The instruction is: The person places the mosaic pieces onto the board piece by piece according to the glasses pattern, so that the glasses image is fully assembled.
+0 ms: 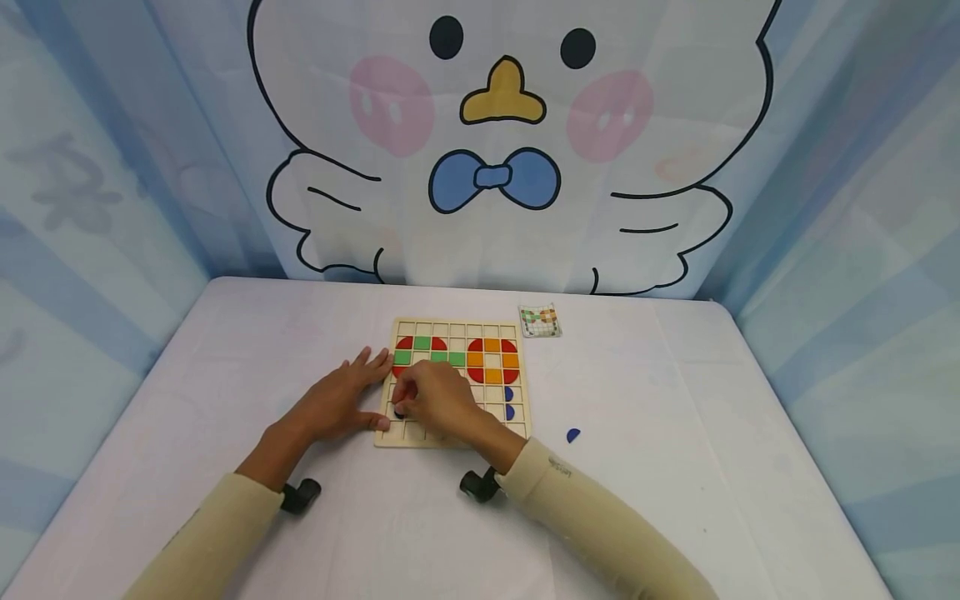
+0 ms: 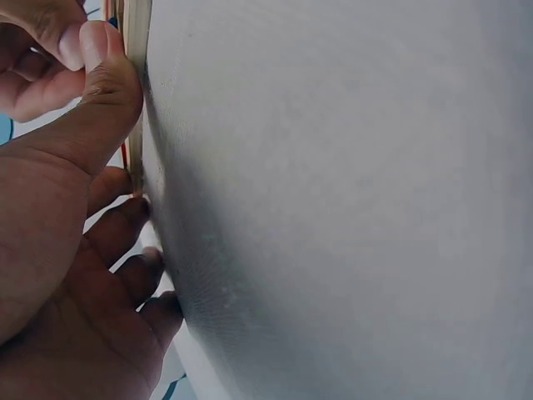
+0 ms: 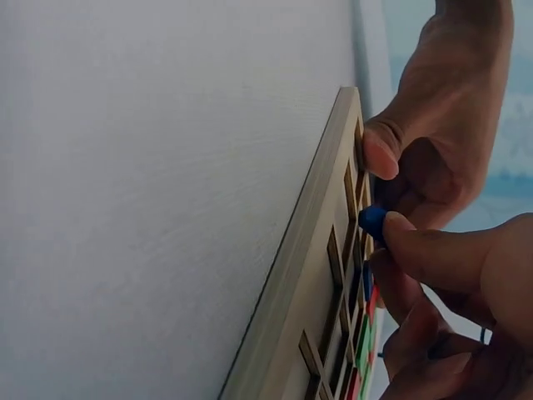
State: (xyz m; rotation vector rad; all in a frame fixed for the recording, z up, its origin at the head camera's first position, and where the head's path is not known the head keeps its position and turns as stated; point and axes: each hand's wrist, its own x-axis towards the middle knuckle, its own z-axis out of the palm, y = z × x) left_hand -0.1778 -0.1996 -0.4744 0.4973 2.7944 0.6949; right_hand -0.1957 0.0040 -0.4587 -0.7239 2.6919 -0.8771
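Observation:
A wooden grid board (image 1: pixel 416 432) lies on the white table. My left hand (image 1: pixel 337 400) spreads along its left side, with the thumb on the near left corner and the fingertips at the edge. Over the left part of the board, my right hand (image 1: pixel 438 400) pinches a blue half-round piece (image 3: pixel 373 220) between thumb and index finger, right at a grid cell. Red and green tiles (image 1: pixel 422 342) fill cells at the upper left, partly hidden by the right hand. A ring of red and orange tiles (image 1: pixel 492 344) sits at the upper right, with two blue half-round pieces (image 1: pixel 509 393) below it.
A loose blue half-round piece (image 1: pixel 573 435) lies on the table to the right of the board. Behind the board's far right corner is a small pattern card (image 1: pixel 540 321). A curtain with a cartoon print (image 1: pixel 495 233) hangs behind the table (image 1: pixel 675 500).

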